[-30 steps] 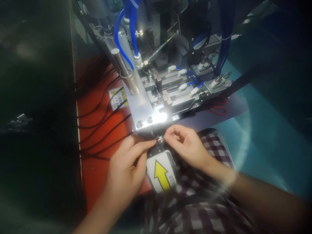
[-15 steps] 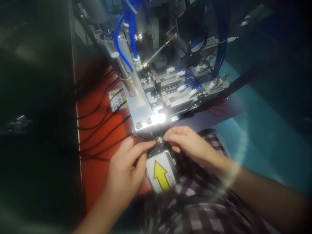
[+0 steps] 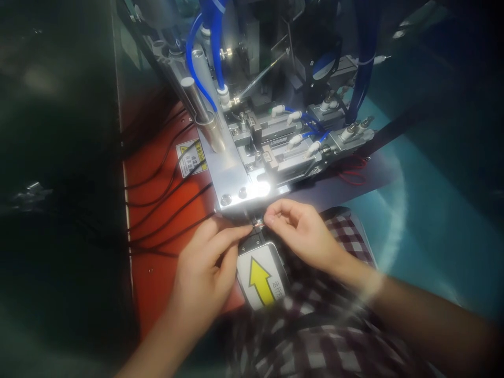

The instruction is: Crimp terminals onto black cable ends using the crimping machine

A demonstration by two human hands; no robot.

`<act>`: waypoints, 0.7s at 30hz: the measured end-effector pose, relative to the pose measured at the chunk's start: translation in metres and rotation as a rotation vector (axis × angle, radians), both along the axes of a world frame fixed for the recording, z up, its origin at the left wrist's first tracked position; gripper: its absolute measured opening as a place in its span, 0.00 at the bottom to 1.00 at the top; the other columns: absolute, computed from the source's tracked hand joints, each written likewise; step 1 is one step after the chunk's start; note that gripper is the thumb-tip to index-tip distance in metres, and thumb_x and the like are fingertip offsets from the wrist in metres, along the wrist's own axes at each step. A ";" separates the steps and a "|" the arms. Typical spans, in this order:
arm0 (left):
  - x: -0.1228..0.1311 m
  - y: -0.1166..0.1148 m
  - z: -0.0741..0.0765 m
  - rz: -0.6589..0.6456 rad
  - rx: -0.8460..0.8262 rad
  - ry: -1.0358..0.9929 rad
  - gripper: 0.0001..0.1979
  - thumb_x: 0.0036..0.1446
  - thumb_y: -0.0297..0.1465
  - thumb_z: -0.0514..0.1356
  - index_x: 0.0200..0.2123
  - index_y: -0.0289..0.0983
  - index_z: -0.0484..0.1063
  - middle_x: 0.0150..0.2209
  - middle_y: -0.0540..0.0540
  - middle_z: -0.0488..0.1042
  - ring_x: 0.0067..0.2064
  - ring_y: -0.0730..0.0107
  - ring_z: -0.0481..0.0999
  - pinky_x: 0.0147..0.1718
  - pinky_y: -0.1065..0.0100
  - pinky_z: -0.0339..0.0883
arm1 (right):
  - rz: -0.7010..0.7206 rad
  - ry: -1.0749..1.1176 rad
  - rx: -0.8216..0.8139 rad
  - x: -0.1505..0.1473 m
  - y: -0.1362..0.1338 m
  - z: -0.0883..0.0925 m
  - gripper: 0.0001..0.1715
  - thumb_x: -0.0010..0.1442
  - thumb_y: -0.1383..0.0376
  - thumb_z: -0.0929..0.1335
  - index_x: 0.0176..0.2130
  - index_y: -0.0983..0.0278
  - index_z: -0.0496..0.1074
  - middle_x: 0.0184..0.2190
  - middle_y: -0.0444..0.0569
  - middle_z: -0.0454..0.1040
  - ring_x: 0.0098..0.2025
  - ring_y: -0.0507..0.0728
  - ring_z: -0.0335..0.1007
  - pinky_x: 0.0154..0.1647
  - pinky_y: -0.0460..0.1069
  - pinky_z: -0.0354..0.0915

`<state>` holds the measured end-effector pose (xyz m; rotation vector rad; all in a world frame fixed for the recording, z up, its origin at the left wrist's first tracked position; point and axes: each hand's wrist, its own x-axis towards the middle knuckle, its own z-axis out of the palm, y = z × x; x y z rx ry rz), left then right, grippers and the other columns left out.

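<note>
My left hand [image 3: 207,260] is closed in a pinch at the front of the machine [image 3: 232,181], its fingertips just under the metal plate's front edge. Thin reddish wires [image 3: 258,224] show at these fingertips, very small and partly lost in glare. Facing it from the right, my right hand [image 3: 305,231] has thumb and forefinger pressed together close to the wires' other side. Whatever lies in that pinch is hidden. Just below the fingertips is a white cover [image 3: 246,286] with a yellow arrow [image 3: 260,278].
Blue air hoses [image 3: 214,58] and white fittings [image 3: 295,140] crowd the machine's top. Black cables [image 3: 169,223] cross the red base plate [image 3: 157,294] on the left. A warning label [image 3: 191,158] is stuck beside the metal plate. Checked cloth [image 3: 323,341] covers my lap.
My right hand's fingertips have shifted slightly up and curled more. Coloured strands seen beside them before show less now. My left hand stays nearly in place.
</note>
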<state>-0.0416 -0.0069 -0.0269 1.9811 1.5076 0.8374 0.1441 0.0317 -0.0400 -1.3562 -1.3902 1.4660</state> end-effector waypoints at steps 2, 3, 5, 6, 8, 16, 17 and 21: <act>0.000 0.000 0.000 0.001 -0.006 -0.001 0.14 0.60 0.22 0.55 0.44 0.40 0.77 0.37 0.48 0.71 0.39 0.73 0.72 0.35 0.75 0.67 | 0.008 0.002 -0.003 0.001 0.000 0.000 0.06 0.58 0.65 0.67 0.30 0.65 0.70 0.30 0.48 0.72 0.33 0.55 0.68 0.29 0.47 0.64; -0.001 0.000 0.000 0.001 -0.007 0.000 0.14 0.60 0.22 0.55 0.44 0.40 0.77 0.37 0.48 0.71 0.39 0.73 0.73 0.35 0.75 0.67 | 0.008 0.002 -0.014 0.001 0.000 0.000 0.06 0.58 0.65 0.67 0.30 0.65 0.70 0.30 0.48 0.72 0.33 0.54 0.68 0.30 0.47 0.64; -0.001 0.000 -0.001 0.002 -0.005 0.000 0.14 0.60 0.22 0.55 0.43 0.40 0.77 0.36 0.49 0.71 0.39 0.73 0.73 0.35 0.75 0.67 | 0.005 0.002 -0.036 0.001 0.000 0.000 0.06 0.58 0.65 0.67 0.30 0.65 0.70 0.29 0.48 0.72 0.33 0.54 0.68 0.30 0.47 0.64; -0.001 0.000 -0.001 0.003 -0.004 -0.002 0.14 0.60 0.22 0.55 0.43 0.40 0.77 0.36 0.49 0.71 0.39 0.73 0.73 0.35 0.75 0.67 | 0.005 0.000 -0.043 0.001 0.000 0.000 0.06 0.58 0.65 0.67 0.30 0.65 0.70 0.29 0.48 0.72 0.32 0.54 0.68 0.30 0.47 0.64; -0.001 0.000 -0.001 0.000 -0.005 -0.004 0.14 0.60 0.22 0.55 0.43 0.40 0.77 0.37 0.49 0.71 0.39 0.73 0.73 0.36 0.75 0.67 | 0.007 -0.008 -0.049 0.001 0.001 0.000 0.06 0.58 0.65 0.67 0.30 0.65 0.70 0.29 0.48 0.72 0.32 0.54 0.68 0.29 0.47 0.64; -0.001 0.000 -0.001 -0.005 0.008 0.004 0.14 0.60 0.22 0.56 0.44 0.39 0.77 0.36 0.49 0.70 0.39 0.75 0.72 0.36 0.76 0.65 | 0.018 -0.018 -0.020 0.001 0.000 0.000 0.06 0.58 0.66 0.66 0.30 0.65 0.69 0.29 0.47 0.70 0.32 0.54 0.67 0.32 0.48 0.64; -0.001 0.000 -0.001 -0.003 0.011 0.008 0.14 0.60 0.22 0.56 0.44 0.39 0.77 0.36 0.49 0.70 0.38 0.76 0.72 0.35 0.77 0.65 | 0.016 -0.019 -0.021 0.001 0.000 0.000 0.06 0.58 0.66 0.66 0.30 0.65 0.69 0.29 0.47 0.71 0.32 0.54 0.67 0.33 0.48 0.64; 0.000 0.000 0.000 -0.005 0.012 0.015 0.14 0.60 0.22 0.55 0.44 0.39 0.77 0.35 0.49 0.70 0.38 0.76 0.72 0.35 0.77 0.65 | 0.014 -0.027 -0.038 0.001 -0.001 -0.003 0.06 0.58 0.65 0.67 0.30 0.65 0.69 0.29 0.47 0.71 0.32 0.54 0.67 0.33 0.48 0.64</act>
